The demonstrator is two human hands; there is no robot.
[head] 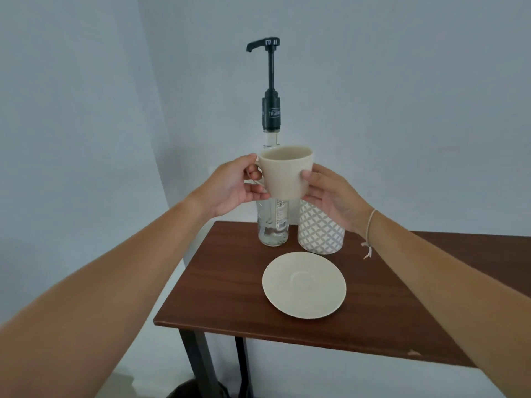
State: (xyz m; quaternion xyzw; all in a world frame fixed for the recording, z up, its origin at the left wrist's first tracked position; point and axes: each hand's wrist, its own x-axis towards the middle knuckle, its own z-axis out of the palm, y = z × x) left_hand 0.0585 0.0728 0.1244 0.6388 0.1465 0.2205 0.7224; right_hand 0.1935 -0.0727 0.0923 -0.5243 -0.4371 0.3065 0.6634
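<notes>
A beige cup (pixel 287 175) is held upright in the air, well above the table, in front of a clear glass bottle (pixel 273 225). My left hand (pixel 232 186) grips the cup's handle on its left side. My right hand (pixel 330 193) holds the cup's right wall with thumb and fingers. The bottle carries a tall black pump (pixel 270 81) whose spout points left, high above the cup's rim. A matching beige saucer (pixel 304 284) lies bare on the dark wooden table (pixel 230 282), below and in front of the cup.
A patterned white-and-grey canister (pixel 319 231) stands right of the bottle, partly behind my right hand. The table's left and front edges are close; black legs (pixel 198 366) run down to the floor. A pale wall lies behind.
</notes>
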